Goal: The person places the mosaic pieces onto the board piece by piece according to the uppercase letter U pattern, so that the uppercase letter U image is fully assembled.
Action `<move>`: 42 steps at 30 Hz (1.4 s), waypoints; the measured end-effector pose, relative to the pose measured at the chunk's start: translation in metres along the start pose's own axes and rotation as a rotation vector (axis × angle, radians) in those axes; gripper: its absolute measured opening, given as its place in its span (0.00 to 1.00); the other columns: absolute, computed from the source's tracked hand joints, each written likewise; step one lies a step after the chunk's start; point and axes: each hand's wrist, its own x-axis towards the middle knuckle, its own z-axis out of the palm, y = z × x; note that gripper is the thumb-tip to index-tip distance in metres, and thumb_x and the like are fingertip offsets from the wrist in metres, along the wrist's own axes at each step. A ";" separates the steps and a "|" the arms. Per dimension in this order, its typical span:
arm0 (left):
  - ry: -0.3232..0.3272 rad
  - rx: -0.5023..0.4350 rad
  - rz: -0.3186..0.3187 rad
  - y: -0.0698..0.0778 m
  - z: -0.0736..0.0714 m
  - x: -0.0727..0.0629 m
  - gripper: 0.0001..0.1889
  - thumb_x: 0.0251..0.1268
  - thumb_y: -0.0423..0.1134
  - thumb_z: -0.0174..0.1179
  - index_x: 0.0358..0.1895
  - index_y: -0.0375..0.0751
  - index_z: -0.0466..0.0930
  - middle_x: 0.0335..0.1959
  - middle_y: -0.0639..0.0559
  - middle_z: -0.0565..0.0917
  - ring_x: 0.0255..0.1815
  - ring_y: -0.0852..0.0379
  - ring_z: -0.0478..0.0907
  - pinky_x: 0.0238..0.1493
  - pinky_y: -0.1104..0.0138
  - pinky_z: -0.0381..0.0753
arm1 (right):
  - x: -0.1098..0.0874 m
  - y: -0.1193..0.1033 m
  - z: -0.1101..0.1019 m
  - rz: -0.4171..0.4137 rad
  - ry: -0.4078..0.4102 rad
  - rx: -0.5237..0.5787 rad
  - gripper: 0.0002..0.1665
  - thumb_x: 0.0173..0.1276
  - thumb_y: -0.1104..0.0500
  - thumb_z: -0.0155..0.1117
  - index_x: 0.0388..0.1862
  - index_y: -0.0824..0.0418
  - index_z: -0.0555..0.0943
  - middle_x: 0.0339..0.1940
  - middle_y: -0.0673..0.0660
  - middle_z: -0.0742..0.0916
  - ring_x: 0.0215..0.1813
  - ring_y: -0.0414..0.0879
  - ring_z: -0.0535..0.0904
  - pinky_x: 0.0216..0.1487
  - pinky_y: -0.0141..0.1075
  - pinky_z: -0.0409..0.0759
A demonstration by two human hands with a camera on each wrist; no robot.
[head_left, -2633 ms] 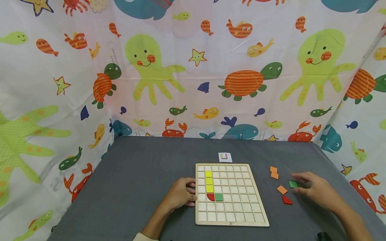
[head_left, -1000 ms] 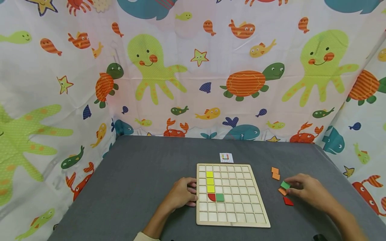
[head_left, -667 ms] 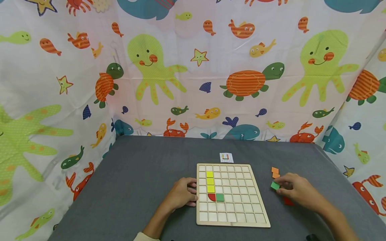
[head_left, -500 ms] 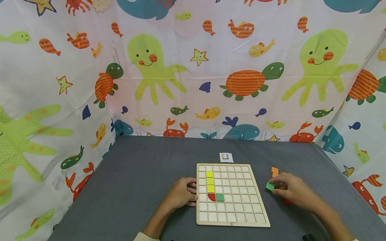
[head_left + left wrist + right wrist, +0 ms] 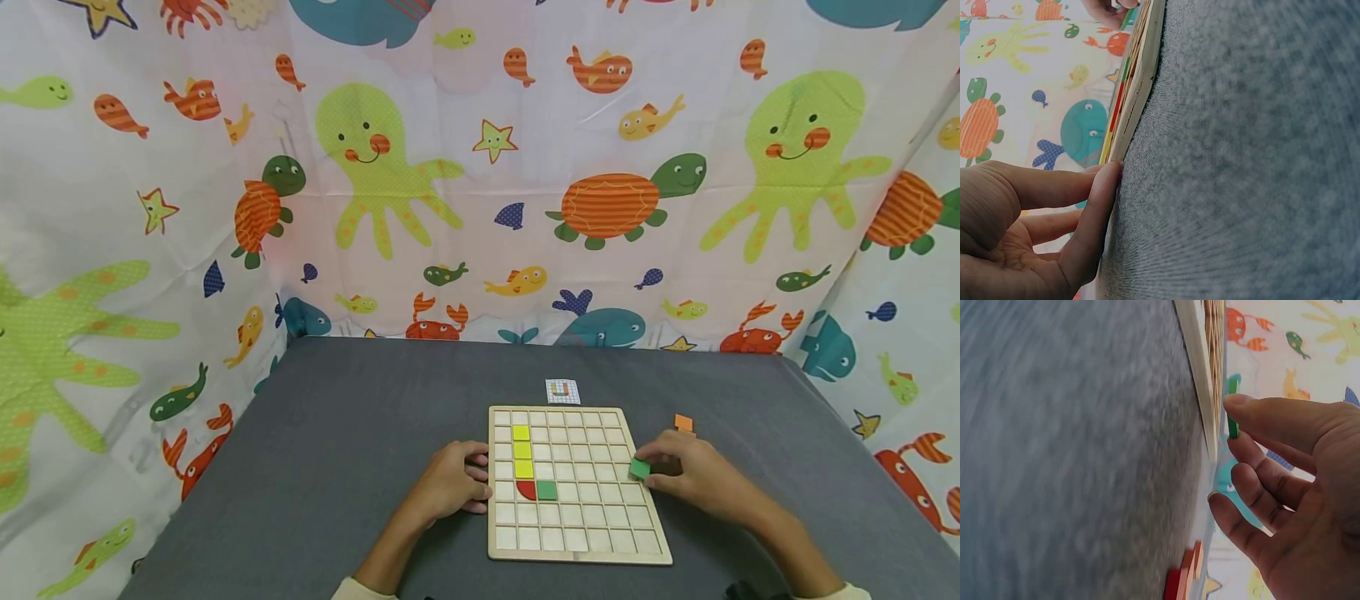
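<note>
A light wooden grid board [image 5: 592,517] lies on the dark cloth in the head view. Set in its cells are several yellow squares [image 5: 522,451], a red quarter-round tile [image 5: 527,490] and a green square tile [image 5: 547,491]. My left hand [image 5: 450,482] touches the board's left edge with its thumb and fingers; the left wrist view shows the thumb [image 5: 1094,219] against the board's side. My right hand [image 5: 693,475] pinches another green tile [image 5: 640,469] between thumb and forefinger, over the board's right edge. The remaining fingers are loosely bent in the right wrist view.
A small card [image 5: 562,392] with a coloured grid pattern lies behind the board. Orange tiles [image 5: 683,423] lie to the right, partly hidden by my right hand; a red tile [image 5: 1172,584] shows beside them in the right wrist view. A sea-animal curtain [image 5: 480,208] stands behind the table.
My right hand has picked up the green tile from the cloth and carried it left, past the orange tiles, to the board's right edge. The left hand stays at the board's edge.
</note>
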 end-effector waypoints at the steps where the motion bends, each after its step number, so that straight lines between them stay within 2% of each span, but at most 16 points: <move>1: 0.001 0.001 0.000 0.000 0.000 0.000 0.33 0.56 0.18 0.70 0.69 0.26 0.75 0.54 0.40 0.79 0.47 0.50 0.83 0.31 0.59 0.93 | 0.001 -0.001 0.001 -0.014 -0.006 0.005 0.18 0.65 0.52 0.80 0.52 0.54 0.89 0.42 0.45 0.84 0.41 0.36 0.75 0.38 0.32 0.78; 8: 0.006 0.020 -0.002 0.002 0.000 0.000 0.33 0.57 0.18 0.70 0.69 0.26 0.75 0.54 0.40 0.79 0.47 0.50 0.83 0.31 0.59 0.93 | 0.008 -0.011 0.008 -0.051 -0.055 0.069 0.18 0.68 0.51 0.78 0.55 0.55 0.88 0.43 0.48 0.81 0.43 0.40 0.71 0.37 0.32 0.74; 11: 0.006 0.028 0.001 0.003 0.000 0.000 0.33 0.57 0.18 0.70 0.69 0.26 0.75 0.54 0.40 0.79 0.46 0.51 0.83 0.31 0.60 0.93 | 0.011 -0.016 0.011 -0.056 -0.064 0.094 0.17 0.68 0.52 0.78 0.54 0.53 0.88 0.44 0.48 0.81 0.43 0.40 0.71 0.38 0.32 0.75; 14: 0.007 0.025 0.003 0.003 0.000 -0.001 0.33 0.56 0.18 0.70 0.69 0.26 0.75 0.54 0.39 0.79 0.46 0.51 0.83 0.31 0.60 0.93 | 0.014 -0.021 0.014 -0.101 -0.060 0.105 0.16 0.69 0.53 0.77 0.54 0.53 0.88 0.47 0.48 0.83 0.44 0.41 0.73 0.39 0.33 0.77; 18: 0.004 0.016 0.002 0.003 -0.001 -0.001 0.33 0.56 0.17 0.70 0.69 0.26 0.76 0.53 0.40 0.79 0.46 0.51 0.83 0.30 0.59 0.93 | 0.018 -0.027 0.019 -0.150 -0.062 0.103 0.16 0.69 0.53 0.77 0.54 0.53 0.88 0.49 0.48 0.85 0.45 0.41 0.74 0.39 0.33 0.78; 26: 0.001 0.010 -0.014 0.002 -0.001 -0.001 0.33 0.56 0.18 0.70 0.69 0.27 0.76 0.53 0.40 0.80 0.46 0.51 0.83 0.31 0.59 0.93 | 0.026 -0.035 0.029 -0.167 -0.113 0.110 0.15 0.71 0.52 0.75 0.54 0.51 0.89 0.50 0.45 0.85 0.47 0.41 0.76 0.43 0.33 0.79; 30: 0.000 0.025 -0.001 0.002 -0.001 0.000 0.33 0.57 0.18 0.70 0.69 0.26 0.75 0.53 0.40 0.80 0.45 0.51 0.83 0.31 0.60 0.93 | 0.030 -0.040 0.033 -0.198 -0.124 0.092 0.16 0.71 0.51 0.76 0.55 0.52 0.89 0.49 0.44 0.85 0.47 0.40 0.77 0.44 0.34 0.81; 42: -0.001 0.013 -0.021 0.002 -0.002 0.000 0.33 0.57 0.18 0.71 0.70 0.28 0.75 0.55 0.41 0.80 0.47 0.51 0.84 0.31 0.59 0.93 | 0.035 -0.057 0.041 -0.228 -0.165 0.104 0.13 0.71 0.52 0.75 0.53 0.47 0.89 0.51 0.43 0.86 0.56 0.42 0.78 0.56 0.41 0.84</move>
